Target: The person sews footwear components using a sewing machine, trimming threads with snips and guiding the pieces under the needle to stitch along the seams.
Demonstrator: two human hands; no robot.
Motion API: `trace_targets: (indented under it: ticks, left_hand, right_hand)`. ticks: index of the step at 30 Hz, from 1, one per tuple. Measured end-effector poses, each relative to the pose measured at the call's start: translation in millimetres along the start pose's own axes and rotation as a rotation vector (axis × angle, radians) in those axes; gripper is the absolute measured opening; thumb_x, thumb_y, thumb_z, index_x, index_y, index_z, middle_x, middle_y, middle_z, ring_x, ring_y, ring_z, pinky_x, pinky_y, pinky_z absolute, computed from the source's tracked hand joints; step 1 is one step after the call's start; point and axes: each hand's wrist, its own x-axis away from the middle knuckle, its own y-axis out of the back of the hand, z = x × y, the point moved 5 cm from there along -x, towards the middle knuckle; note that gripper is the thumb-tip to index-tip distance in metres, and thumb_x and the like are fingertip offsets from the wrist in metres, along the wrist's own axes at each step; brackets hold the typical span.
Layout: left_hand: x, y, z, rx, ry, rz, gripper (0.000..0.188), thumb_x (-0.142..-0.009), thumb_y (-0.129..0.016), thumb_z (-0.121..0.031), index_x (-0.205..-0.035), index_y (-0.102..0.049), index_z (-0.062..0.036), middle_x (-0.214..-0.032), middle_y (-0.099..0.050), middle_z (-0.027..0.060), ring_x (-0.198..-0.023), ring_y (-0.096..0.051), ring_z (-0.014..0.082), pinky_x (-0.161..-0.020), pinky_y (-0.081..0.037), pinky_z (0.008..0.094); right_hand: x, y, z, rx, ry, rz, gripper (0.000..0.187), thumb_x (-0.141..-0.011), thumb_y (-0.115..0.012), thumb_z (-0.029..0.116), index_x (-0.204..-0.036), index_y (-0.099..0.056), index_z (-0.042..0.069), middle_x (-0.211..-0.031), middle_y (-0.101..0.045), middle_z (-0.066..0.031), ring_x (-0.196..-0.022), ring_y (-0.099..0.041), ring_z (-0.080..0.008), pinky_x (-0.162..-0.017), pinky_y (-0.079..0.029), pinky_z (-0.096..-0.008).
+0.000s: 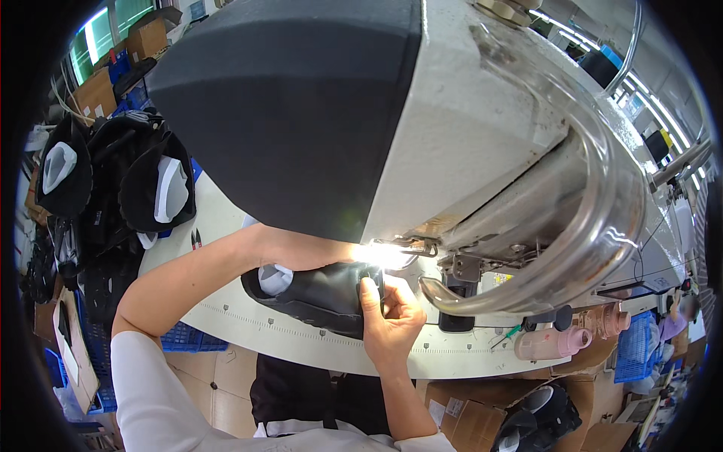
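Observation:
A black, shoe-like piece [316, 294] with a white lining in its opening lies on the pale sewing table, under the head of a large sewing machine [286, 98]. My right hand [392, 316] pinches the piece's right end between thumb and fingers, just below the bright lamp at the needle area. Across the far side of the piece reaches my left hand [309, 247]. Its fingers are lost behind the machine head and in the glare, so their grip is hidden.
A curved metal bar [602, 196] bends round the machine's right side. Similar black pieces [139, 177] are piled at left. Small snips [196, 239] lie on the table [279, 325]. Pink bottles [553, 343] stand at its right edge, and below sits a cardboard box [474, 428].

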Motion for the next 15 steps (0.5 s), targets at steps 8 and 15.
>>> trace_targets:
  ticks: [8,15]
  left_hand:
    - [1,14,-1,0.006,-0.031,-0.096,0.029,-0.087,-0.070,-0.027,-0.094,-0.068,0.0007,-0.082,-0.067,0.0087,-0.070,-0.060,0.0176,-0.066,-0.049,0.0321]
    - [-9,15,27,-0.064,0.082,0.065,0.028,-0.083,-0.072,-0.020,-0.102,-0.067,0.0005,-0.093,-0.068,0.0110,-0.081,-0.063,0.0215,-0.076,-0.050,0.0333]
  right_hand:
    - [-5,-2,-4,-0.068,-0.067,-0.047,0.009,-0.091,-0.071,0.009,-0.093,-0.069,0.000,-0.069,-0.055,0.0071,-0.059,-0.037,0.0009,-0.052,-0.026,-0.0179]
    - [-5,-8,1,-0.020,-0.065,-0.046,0.007,-0.090,-0.071,0.007,-0.090,-0.067,0.001,-0.069,-0.056,0.0069,-0.058,-0.037,0.0012,-0.052,-0.025,-0.0171]
